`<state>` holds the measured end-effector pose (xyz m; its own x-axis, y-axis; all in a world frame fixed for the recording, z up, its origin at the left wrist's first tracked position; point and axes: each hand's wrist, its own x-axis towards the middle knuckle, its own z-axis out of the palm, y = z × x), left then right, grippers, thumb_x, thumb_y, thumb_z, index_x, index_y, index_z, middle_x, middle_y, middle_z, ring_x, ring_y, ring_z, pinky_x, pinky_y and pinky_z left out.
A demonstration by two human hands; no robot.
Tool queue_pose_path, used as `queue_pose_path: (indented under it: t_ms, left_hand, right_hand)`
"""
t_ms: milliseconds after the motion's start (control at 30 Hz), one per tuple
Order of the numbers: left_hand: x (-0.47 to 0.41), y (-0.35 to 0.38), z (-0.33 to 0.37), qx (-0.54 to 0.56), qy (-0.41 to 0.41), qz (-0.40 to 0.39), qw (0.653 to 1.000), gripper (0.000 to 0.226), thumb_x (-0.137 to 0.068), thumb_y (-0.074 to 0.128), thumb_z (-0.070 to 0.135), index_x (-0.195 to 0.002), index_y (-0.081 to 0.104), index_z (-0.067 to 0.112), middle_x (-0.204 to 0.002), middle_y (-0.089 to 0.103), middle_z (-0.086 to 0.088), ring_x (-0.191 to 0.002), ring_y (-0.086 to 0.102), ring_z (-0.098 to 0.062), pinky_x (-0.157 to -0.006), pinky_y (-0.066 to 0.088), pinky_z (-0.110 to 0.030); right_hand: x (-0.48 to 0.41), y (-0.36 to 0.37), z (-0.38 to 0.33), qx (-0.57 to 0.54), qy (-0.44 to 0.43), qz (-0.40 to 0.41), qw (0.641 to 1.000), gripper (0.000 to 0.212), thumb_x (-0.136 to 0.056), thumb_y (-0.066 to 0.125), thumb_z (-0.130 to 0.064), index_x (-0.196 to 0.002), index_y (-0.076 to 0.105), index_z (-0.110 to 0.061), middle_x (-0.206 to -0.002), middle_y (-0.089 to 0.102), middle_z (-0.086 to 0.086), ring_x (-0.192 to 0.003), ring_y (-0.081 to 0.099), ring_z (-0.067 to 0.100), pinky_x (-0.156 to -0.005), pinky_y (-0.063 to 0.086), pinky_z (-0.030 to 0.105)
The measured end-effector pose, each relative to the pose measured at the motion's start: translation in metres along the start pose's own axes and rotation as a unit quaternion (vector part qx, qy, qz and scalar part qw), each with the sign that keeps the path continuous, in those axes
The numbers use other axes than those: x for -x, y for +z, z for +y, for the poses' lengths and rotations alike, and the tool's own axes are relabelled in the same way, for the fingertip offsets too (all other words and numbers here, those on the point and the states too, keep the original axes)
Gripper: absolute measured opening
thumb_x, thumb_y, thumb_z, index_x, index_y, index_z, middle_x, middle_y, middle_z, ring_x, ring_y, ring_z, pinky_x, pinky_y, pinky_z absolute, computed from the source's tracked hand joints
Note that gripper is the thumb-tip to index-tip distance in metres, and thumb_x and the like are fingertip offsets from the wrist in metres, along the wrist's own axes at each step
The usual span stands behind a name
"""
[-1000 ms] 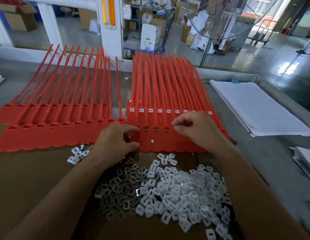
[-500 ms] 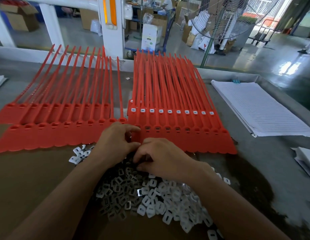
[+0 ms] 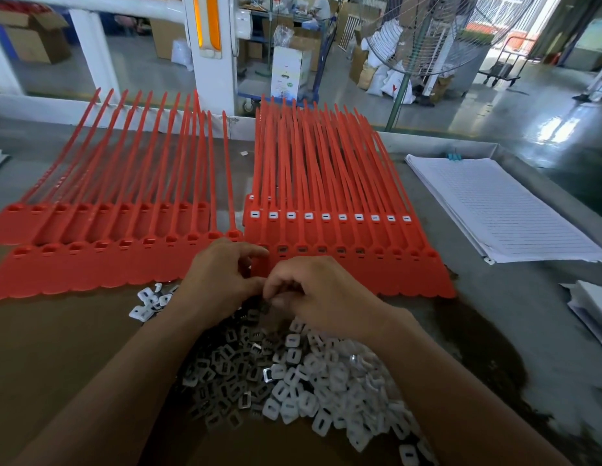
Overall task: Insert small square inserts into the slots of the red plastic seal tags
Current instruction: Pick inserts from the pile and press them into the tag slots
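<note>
Left hand point(image 3: 222, 280) + right hand point(image 3: 323, 297) both curling fingers, tips meeting at far edge of insert pile point(image 3: 303, 391) — cant tell if pinching anything. Red seal tags point(image 3: 393, 277) lying just beyond, right batch's back row already wearing fitted inserts point(image 3: 308, 216)

Left forearm point(image 3: 124, 381) and right forearm point(image 3: 444, 381) bare, coming in from the bottom edge and converging at centre. Left hand point(image 3: 222, 280) back up, fingers curled, forefinger arched over the thumb with a gap between. Right hand point(image 3: 326, 297) just beside it, knuckles up, fingers curled down and inward, tips hidden. The two hands nearly touch at the thumbs. Can't tell if either grips anything.
</note>
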<state>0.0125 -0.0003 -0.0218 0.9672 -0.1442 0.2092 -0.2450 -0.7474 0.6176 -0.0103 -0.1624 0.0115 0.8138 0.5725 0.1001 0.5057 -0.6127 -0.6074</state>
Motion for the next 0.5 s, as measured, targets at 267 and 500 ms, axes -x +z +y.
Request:
queue_pose_path:
  t_ms: [267,500]
  left_hand:
    - [0.001,0.001,0.001,0.004,-0.007,-0.008,1.000,0.045,-0.072,0.074,0.027,-0.115,0.061,0.030,-0.084,0.045,0.018,-0.073,0.044,0.004,-0.074,0.034,-0.020]
    - [0.001,0.002,0.001,0.011,-0.012,-0.006,1.000,0.046,-0.072,0.074,0.025,-0.116,0.061,0.029,-0.084,0.042,0.021,-0.073,0.043,0.005,-0.073,0.034,-0.018]
  right_hand:
    - [0.007,-0.048,0.052,0.004,0.133,0.184,0.974,0.020,-0.084,0.060,-0.006,-0.079,0.063,-0.026,-0.074,0.054,-0.023,-0.073,0.050,-0.011,-0.066,0.038,0.002]
    - [0.018,-0.064,0.089,-0.018,0.228,0.224,0.947,0.030,-0.085,0.059,-0.004,-0.067,0.057,-0.028,-0.074,0.055,-0.014,-0.071,0.050,-0.002,-0.062,0.036,0.015]
